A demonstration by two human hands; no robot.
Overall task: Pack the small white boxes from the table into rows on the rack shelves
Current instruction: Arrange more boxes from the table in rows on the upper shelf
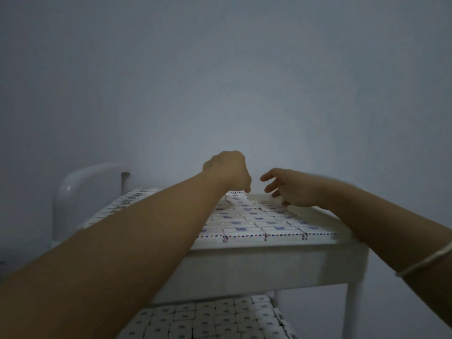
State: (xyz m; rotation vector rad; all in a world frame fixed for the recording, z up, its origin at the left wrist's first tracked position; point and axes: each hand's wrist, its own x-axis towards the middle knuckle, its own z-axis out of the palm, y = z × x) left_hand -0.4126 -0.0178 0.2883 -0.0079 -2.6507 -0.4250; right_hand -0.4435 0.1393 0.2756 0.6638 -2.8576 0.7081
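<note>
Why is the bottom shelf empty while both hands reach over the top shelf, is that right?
Not empty: the head view shows rows of white boxes down there. The left hand and right hand do reach over the top shelf.

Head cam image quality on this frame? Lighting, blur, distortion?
Head view: dim, bluish, low contrast, no glare; wall brightest at centre. Head view: right hand motion-blurred, left hand sharper. Head view: boxes on the lower shelf darker, prints smeared; frame edges soft.
</note>
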